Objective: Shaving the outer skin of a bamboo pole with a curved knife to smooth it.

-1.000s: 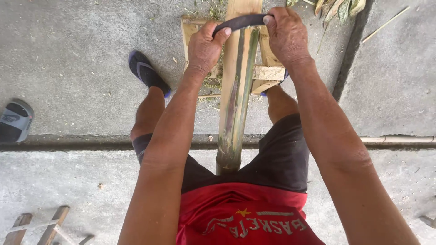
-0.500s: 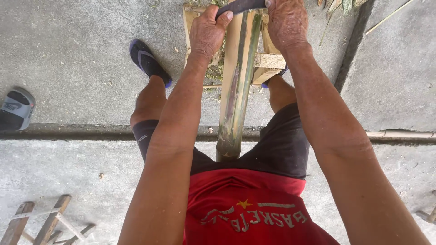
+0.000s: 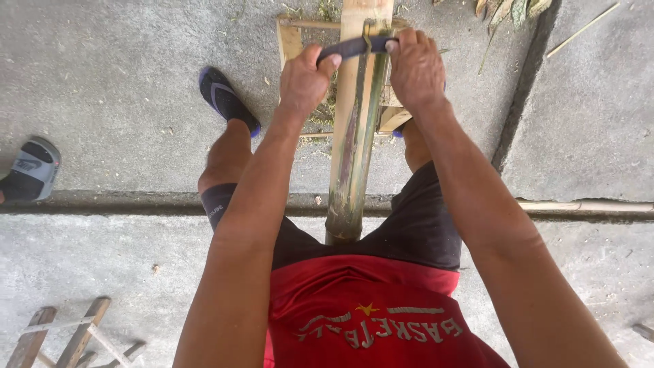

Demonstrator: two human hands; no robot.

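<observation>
Gripping dark curved blade [image 3: 354, 48] at both ends: my left hand [image 3: 304, 82] fingers curled tight on its left end, right hand [image 3: 415, 68] clenched on the right. Blade sits across the split bamboo pole [image 3: 354, 143], top centre of frame, over wooden frame [image 3: 289, 41].

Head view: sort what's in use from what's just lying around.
In use:
- left hand and right hand, both gripping the dark curved blade
- bamboo pole, the blade set across it
- wooden frame under the pole

Lying about:
- grey sandal
- wooden pieces, lower left
- dry leaves
- thin stick
</observation>
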